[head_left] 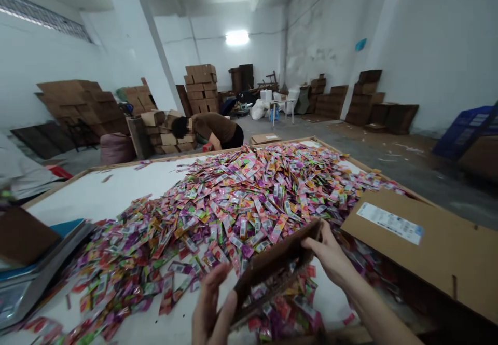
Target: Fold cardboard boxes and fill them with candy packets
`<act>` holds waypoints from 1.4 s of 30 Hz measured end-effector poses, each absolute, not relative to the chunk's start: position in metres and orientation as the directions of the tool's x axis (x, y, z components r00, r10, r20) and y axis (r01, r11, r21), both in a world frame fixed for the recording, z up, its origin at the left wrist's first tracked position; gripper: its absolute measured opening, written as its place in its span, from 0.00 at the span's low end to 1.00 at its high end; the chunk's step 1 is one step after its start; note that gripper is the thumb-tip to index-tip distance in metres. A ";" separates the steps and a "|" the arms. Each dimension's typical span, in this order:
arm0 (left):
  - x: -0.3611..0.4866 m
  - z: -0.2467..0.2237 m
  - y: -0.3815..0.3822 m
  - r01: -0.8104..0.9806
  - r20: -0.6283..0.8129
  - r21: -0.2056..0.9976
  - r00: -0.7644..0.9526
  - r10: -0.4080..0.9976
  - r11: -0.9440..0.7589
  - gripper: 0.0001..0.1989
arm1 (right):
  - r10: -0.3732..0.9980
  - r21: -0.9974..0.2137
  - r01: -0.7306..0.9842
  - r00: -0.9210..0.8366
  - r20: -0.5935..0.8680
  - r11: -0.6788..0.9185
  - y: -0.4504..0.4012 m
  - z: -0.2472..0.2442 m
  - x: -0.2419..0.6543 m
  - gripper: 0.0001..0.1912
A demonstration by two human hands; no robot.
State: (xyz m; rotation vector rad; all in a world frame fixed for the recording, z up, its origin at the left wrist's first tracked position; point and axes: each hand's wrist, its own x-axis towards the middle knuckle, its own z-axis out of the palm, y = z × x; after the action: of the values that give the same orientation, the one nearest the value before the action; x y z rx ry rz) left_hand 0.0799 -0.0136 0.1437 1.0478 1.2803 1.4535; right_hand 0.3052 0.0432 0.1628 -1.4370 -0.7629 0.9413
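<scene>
My right hand [329, 251] grips the far right end of a narrow, dark brown cardboard carton [268, 262], thumb on top. The carton is tilted over the near side of the pile, its opening towards me; its inside is blurred. At its lower left end is my left hand [213, 303], fingers and thumb apart. Whether the thumb touches the cardboard I cannot tell. Below and beyond lies a large heap of small, colourful, flat snack packets [249, 194], mostly pink, purple, orange and green.
The packets lie on a white table [116, 187] with a wooden rim. A large labelled cardboard box [428, 236] stands at the right, a scale [42, 267] with a brown box at the left. Beyond the table a person [218, 127] bends down; a white sleeve [23, 163] shows at far left.
</scene>
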 end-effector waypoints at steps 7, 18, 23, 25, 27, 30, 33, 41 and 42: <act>0.044 0.144 0.027 0.504 0.336 0.827 -0.088 0.938 -0.249 0.27 | 0.988 -0.996 -0.016 -0.126 -0.084 -0.086 0.015 0.164 0.313 0.23; 0.067 0.160 0.051 0.590 0.125 0.682 0.488 0.864 -0.432 0.18 | 0.976 -0.939 0.325 0.144 0.164 0.110 0.062 0.108 0.303 0.35; 0.078 0.137 0.069 0.667 0.237 0.667 0.235 0.943 -0.334 0.17 | 0.794 -0.776 0.512 0.260 0.549 0.369 0.025 0.135 0.285 0.15; 0.081 0.129 0.069 0.743 0.167 0.609 0.222 0.961 -0.278 0.15 | 0.749 -0.531 0.711 0.009 0.662 0.461 0.008 0.131 0.268 0.19; 0.082 0.126 0.065 0.795 0.190 0.531 0.227 0.955 -0.295 0.14 | 0.732 -0.310 0.813 -0.195 0.652 0.493 0.001 0.116 0.253 0.27; 0.083 0.136 0.063 0.855 0.489 0.307 0.234 0.840 -0.417 0.15 | 0.737 -0.154 0.874 -0.280 0.616 0.461 0.005 0.088 0.242 0.28; 0.093 0.168 0.088 0.857 0.629 0.190 0.268 0.730 -0.479 0.14 | 0.775 -0.151 0.891 -0.277 0.567 0.429 0.011 0.075 0.243 0.24; 0.137 0.186 0.139 0.690 -0.198 0.331 0.717 0.668 -0.643 0.23 | 0.687 -0.182 0.868 -0.221 0.692 0.462 0.002 0.078 0.256 0.15; 0.137 0.178 0.132 0.678 -0.200 0.313 0.731 0.652 -0.665 0.25 | 0.662 -0.174 0.864 -0.217 0.718 0.473 0.001 0.076 0.257 0.15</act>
State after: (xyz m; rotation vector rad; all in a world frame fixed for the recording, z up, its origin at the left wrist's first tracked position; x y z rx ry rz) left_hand 0.1373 0.1315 0.1780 2.5675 1.0277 -0.0997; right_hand 0.2569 0.0006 0.0762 -1.2661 -1.9618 -0.3384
